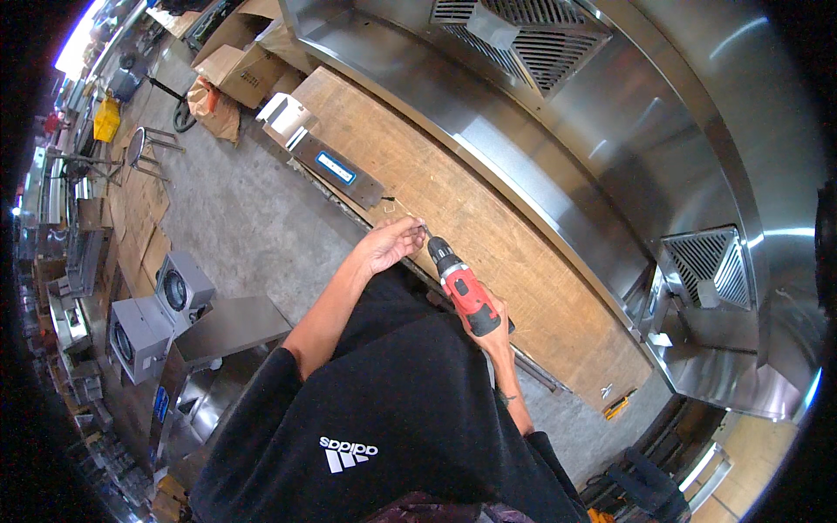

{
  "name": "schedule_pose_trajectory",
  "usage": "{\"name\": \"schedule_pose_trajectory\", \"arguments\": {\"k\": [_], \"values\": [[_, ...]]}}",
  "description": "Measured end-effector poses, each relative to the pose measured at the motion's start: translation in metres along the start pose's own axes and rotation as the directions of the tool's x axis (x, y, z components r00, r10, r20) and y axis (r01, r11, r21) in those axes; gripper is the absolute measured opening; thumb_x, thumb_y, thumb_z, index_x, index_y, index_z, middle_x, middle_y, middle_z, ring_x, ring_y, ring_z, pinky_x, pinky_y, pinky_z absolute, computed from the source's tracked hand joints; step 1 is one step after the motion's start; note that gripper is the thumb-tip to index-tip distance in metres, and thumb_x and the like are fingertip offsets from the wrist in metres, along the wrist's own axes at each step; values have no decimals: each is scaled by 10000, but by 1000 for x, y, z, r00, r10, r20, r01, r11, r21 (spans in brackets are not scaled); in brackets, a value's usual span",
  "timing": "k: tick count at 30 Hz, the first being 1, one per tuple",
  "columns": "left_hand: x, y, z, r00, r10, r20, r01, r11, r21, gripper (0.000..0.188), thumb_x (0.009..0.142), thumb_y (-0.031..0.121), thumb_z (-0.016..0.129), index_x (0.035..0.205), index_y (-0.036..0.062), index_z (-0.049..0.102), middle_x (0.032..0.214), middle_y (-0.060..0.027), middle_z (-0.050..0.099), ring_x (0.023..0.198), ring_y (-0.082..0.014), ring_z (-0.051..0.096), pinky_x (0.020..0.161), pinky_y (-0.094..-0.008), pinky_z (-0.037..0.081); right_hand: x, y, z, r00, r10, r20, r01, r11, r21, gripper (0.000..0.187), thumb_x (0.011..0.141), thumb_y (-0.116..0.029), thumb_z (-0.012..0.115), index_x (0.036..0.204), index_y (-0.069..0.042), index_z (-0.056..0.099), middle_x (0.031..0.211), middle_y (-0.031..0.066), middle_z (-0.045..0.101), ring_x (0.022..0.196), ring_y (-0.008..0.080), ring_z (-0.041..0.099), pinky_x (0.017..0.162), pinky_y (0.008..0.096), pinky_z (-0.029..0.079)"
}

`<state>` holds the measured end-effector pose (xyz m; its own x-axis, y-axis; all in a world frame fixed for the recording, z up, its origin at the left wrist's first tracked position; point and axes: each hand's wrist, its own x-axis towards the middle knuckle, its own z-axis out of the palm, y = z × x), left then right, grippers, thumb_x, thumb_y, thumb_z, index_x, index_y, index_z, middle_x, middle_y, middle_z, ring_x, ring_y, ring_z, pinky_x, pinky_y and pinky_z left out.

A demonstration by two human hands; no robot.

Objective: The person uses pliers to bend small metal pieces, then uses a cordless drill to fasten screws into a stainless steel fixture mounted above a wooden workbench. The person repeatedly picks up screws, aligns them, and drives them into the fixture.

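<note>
My right hand (494, 329) is wrapped round the grip of a red and black cordless drill (471, 301), whose chuck points away from me toward my other hand. At the drill's tip, my left hand (392, 245) has thumb and fingers pinched together beside the thin bit (427, 232). What they hold there is too small to make out. Just beyond this hand, a long metal strip panel (359, 185) with a blue-edged control plate (336, 167) lies along the bench's near edge. A short thin wire (390, 201) sticks out at its end.
The wooden bench top (514, 253) runs diagonally under my hands. Behind it stands a large stainless steel hood (593, 174) with slatted vents. An orange-yellow cutter (618, 407) lies at the right end. Cardboard boxes (240, 70), a stool (139, 148) and grey fan housings (142, 338) stand at left.
</note>
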<state>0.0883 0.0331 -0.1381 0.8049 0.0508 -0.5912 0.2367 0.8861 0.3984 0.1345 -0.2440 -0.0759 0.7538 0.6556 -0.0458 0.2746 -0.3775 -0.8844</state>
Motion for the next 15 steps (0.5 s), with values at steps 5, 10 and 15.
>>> {"name": "schedule_pose_trajectory", "arguments": {"k": [5,10,15], "values": [[2,-7,8,998,48,-32,-51,995,-80,269,981,191,672,1141,-24,655,1005,-113,705,909,-200,674,834,-334,580,-1,8,3,997,74,26,-75,997,35,369,773,-46,752,1133,-35,673,935,168,725,777,318,700,741,382,545],[-4,3,5,975,10,-224,26,987,159,346,968,191,675,1209,-46,601,1083,-199,674,1013,-303,669,891,-399,566,-2,14,10,998,63,-21,-61,995,78,210,843,-97,778,1018,-5,707,833,96,729,704,167,663,694,325,525],[21,-17,-48,691,710,133,9,-193,981,265,920,64,598,1174,-11,585,1149,-228,550,1084,-429,592,929,-474,525,-4,12,9,993,115,-13,-112,985,128,192,844,-101,780,990,0,708,812,84,721,700,148,645,685,325,518]]}}
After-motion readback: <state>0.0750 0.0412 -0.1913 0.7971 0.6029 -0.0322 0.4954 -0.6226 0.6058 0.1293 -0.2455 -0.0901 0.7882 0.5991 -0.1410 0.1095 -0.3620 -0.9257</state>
